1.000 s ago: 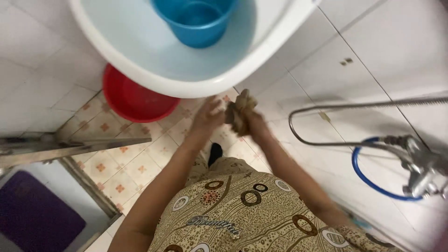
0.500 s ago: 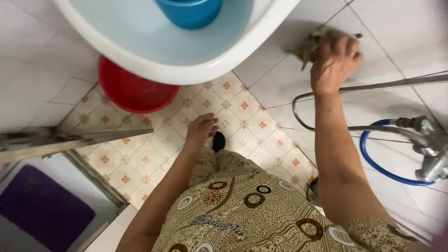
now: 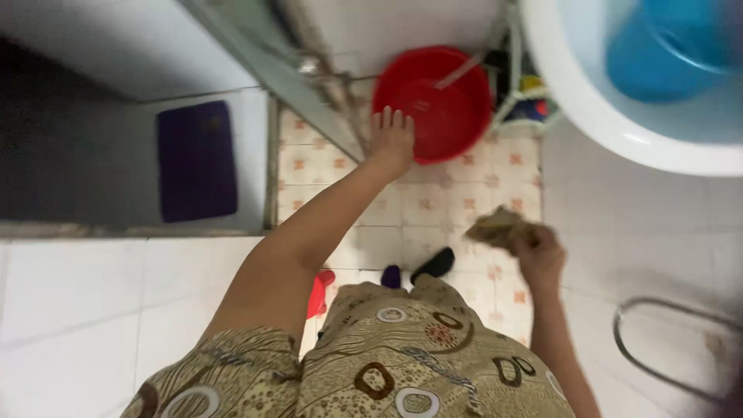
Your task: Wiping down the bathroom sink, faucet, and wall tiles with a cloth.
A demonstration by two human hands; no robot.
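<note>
Head view looks straight down on a tiled bathroom floor (image 3: 433, 205), cream squares with small orange marks, and I see white tile on the near left and right. At far left a purple mat (image 3: 196, 159) lies past a metal door threshold (image 3: 270, 166). My left hand (image 3: 392, 139) reaches far, fingers spread flat, touching the near rim of the red basin (image 3: 441, 101) on the floor. To the right, my right hand (image 3: 539, 254) is closed around a crumpled brown rag (image 3: 495, 226), held above the floor tiles. At far right the white tub (image 3: 611, 124) holds a blue bucket (image 3: 665, 50); bare floor lies between basin and tub.
</note>
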